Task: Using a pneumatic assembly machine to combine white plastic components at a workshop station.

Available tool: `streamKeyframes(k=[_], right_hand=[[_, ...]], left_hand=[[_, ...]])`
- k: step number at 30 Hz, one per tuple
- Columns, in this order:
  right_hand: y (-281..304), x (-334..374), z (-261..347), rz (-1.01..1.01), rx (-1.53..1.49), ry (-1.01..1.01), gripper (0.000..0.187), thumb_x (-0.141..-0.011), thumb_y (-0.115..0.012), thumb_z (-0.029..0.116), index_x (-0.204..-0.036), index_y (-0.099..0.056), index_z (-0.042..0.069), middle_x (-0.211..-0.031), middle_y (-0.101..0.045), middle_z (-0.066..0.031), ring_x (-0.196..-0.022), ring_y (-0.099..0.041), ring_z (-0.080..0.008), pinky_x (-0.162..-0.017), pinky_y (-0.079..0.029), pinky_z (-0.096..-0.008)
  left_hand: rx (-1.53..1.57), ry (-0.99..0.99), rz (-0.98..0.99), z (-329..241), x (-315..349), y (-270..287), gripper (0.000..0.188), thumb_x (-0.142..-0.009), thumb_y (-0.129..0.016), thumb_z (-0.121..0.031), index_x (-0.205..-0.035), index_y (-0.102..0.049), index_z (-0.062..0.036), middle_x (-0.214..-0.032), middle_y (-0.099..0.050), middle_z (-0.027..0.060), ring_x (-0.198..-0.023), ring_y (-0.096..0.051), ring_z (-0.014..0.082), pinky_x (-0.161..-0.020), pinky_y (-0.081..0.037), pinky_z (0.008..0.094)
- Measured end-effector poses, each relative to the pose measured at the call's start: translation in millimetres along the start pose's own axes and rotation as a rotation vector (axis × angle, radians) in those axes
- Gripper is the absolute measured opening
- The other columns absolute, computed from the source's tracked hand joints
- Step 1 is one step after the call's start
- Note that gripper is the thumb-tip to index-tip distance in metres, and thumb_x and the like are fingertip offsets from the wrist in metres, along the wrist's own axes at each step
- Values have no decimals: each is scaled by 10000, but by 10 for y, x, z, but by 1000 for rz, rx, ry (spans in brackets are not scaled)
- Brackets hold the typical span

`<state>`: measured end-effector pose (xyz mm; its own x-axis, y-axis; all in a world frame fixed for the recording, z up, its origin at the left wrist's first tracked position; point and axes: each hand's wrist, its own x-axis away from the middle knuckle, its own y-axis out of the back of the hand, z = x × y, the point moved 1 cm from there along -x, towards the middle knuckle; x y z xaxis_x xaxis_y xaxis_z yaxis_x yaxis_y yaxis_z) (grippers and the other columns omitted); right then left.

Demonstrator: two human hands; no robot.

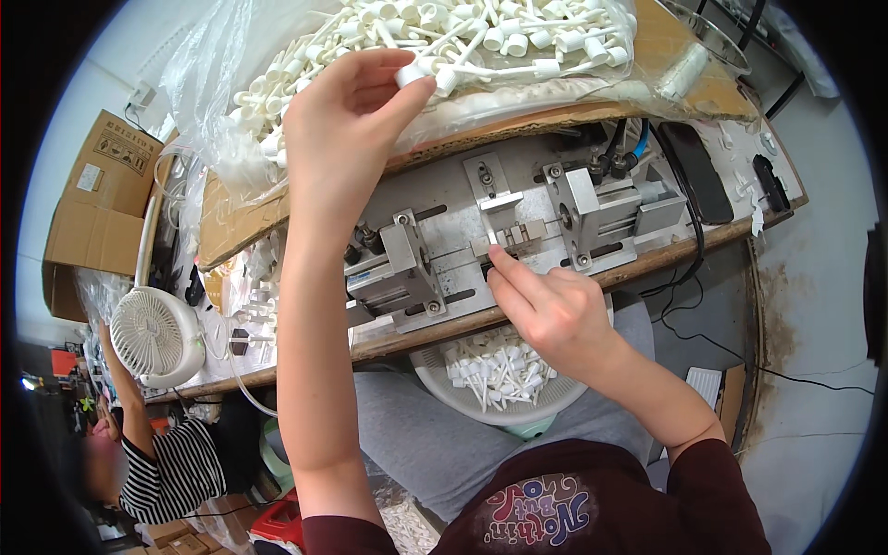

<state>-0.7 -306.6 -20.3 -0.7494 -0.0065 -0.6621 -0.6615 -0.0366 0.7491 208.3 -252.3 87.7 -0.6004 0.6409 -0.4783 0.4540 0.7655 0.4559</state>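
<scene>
My left hand [344,125] is raised at the near edge of a heap of white plastic cup-ended sticks [499,37]. Its thumb and fingers close around the white cup end of one piece [410,76]. Lower down, my right hand [560,319] reaches to the middle of a metal clamping fixture [458,268]. A white plastic stick [491,222] lies in the holder there, and the right index fingertip and thumb are at its near end. Metal cylinder blocks stand on both sides, the left one [407,254] and the right one [578,203].
The heap rests in clear plastic on a cardboard sheet [222,222] above the fixture. A basket [430,379] of white pieces sits below the bench edge. A black phone [696,171] and cables lie right; a white fan [157,338] stands left. Another person in a striped shirt [176,472] works at lower left.
</scene>
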Motion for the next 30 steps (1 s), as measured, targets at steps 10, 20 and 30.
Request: streamKeyframes(k=[10, 20, 30], right_hand=[[469, -779, -501, -9, -370, -168, 302, -728, -806, 134, -1011, -727, 65, -968, -736, -85, -595, -624, -187, -564, -511, -316], [-63, -2257, -1128, 573, 120, -278, 278, -786, -726, 97, -1037, -724, -22, -1048, -726, -236, -1006, -702, -367, -855, -565, -444], [-62, -2207, -1301, 536, 5, -180, 234, -763, -774, 162, -911, -736, -16, -928, -719, -252, -912, -702, -383, -803, -552, -427]], left_hand=[[-123, -168, 30, -255, 984, 227, 384, -760, -792, 75, -1132, -752, -9, -1342, -626, 167, -939, -692, 153, -799, -623, 269], [-388, -273, 107, -173, 1659, -358, 327, -770, -792, -38, -1088, -731, 6, -1216, -696, 127, -802, -679, 214, -706, -553, 317], [-500, -203, 145, -95, 1615, -479, 294, -764, -811, -106, -1052, -758, -79, -1211, -730, 41, -663, -660, 203, -632, -525, 301]])
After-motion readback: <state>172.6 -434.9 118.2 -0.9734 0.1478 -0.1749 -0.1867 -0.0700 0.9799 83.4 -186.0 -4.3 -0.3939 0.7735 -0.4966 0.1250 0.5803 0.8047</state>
